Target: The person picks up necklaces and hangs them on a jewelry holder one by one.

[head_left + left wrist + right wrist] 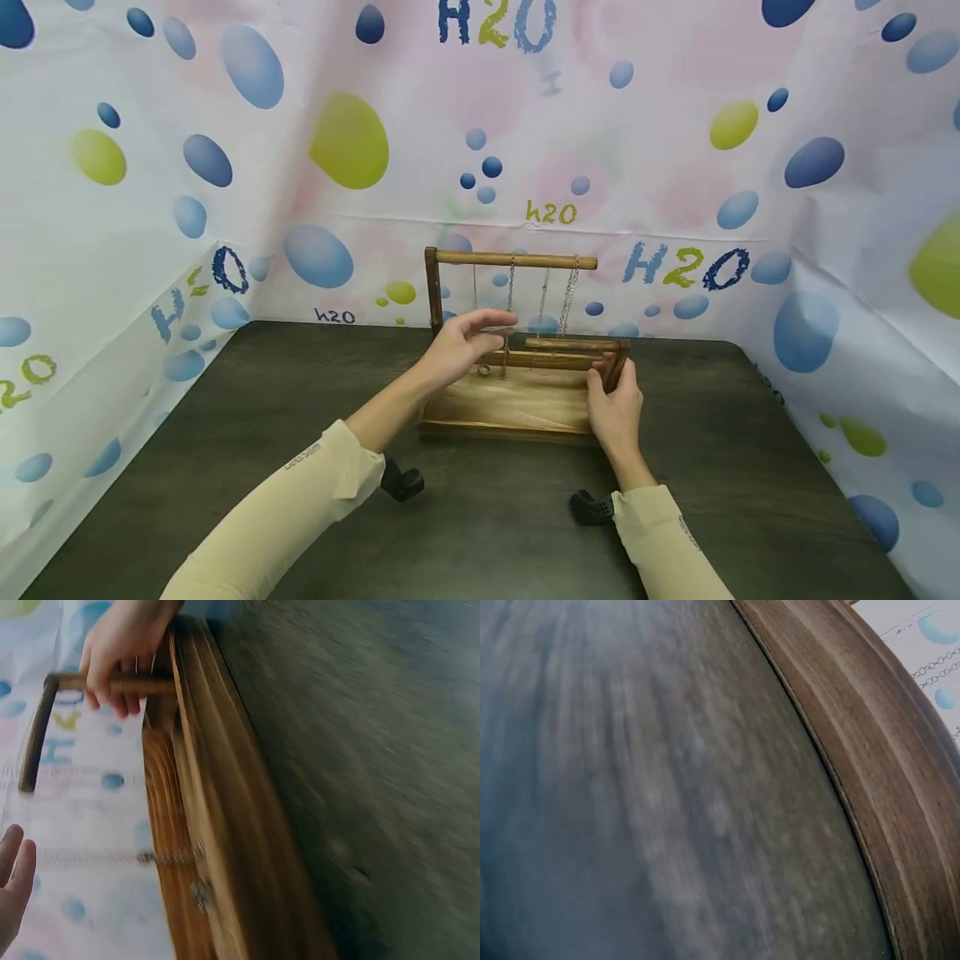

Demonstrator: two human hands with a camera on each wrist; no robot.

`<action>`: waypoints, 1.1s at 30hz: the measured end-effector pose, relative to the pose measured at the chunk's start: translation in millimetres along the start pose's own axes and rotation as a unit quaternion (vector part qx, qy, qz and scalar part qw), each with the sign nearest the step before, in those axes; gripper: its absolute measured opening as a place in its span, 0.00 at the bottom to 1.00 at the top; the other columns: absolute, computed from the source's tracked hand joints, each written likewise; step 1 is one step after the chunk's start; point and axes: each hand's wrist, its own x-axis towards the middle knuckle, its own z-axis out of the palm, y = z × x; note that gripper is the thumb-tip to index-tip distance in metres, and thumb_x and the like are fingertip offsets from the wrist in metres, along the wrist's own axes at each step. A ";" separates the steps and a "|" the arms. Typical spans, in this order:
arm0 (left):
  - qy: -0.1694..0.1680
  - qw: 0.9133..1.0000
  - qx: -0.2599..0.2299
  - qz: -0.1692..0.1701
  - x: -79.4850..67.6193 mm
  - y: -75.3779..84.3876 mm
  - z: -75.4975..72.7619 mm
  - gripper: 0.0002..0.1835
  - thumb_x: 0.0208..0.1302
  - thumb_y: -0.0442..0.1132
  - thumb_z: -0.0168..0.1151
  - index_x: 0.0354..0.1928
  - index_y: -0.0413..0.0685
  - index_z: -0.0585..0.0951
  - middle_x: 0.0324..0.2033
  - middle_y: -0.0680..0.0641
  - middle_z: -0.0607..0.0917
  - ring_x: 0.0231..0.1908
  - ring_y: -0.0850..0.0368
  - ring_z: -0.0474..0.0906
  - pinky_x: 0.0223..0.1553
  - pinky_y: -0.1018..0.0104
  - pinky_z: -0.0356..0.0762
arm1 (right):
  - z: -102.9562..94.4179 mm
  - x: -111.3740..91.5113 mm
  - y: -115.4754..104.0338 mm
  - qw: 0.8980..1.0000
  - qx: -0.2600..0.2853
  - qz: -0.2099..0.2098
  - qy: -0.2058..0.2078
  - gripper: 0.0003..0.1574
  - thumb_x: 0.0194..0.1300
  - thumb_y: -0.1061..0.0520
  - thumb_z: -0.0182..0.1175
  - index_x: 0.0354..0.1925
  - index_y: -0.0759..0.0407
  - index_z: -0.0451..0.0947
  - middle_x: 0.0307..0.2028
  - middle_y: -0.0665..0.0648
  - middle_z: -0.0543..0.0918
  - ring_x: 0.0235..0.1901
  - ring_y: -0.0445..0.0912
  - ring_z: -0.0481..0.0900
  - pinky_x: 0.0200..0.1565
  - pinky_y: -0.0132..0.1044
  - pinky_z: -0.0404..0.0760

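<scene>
A wooden jewelry stand (510, 403) has a shallow tray base, a tall post with a long top bar, and a shorter post with a lower bar. Several thin chains (567, 296) hang from the top bar. My right hand (617, 408) grips the short post at the stand's right side; the left wrist view also catches this hand (124, 652) at the short post. In front of the chains, toward the left, is my left hand (468, 340), its fingers loosely extended and nothing in them. Fingers (21, 870) of it show at that wrist view's edge. A small ring (483, 370) lies on the base.
The stand rests on a dark tabletop (495, 517), near its back edge. Behind and on both sides hangs a white printed curtain (645, 150) with blue and green dots. Black wrist devices (591, 508) sit below each hand. The right wrist view shows mostly tabletop and the stand's wooden edge (862, 750).
</scene>
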 end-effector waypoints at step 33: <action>0.152 0.856 0.492 -0.041 -107.6 -11.7 -134.4 0.28 0.74 0.45 0.59 0.72 0.45 0.71 0.71 0.39 0.68 0.71 0.39 0.61 0.70 0.37 0.52 | -72.7 26.8 -33.7 0.975 -0.046 -0.062 -0.208 0.37 0.81 0.48 0.45 0.75 0.68 0.53 0.70 0.75 0.62 0.68 0.69 0.60 0.63 0.67 0.62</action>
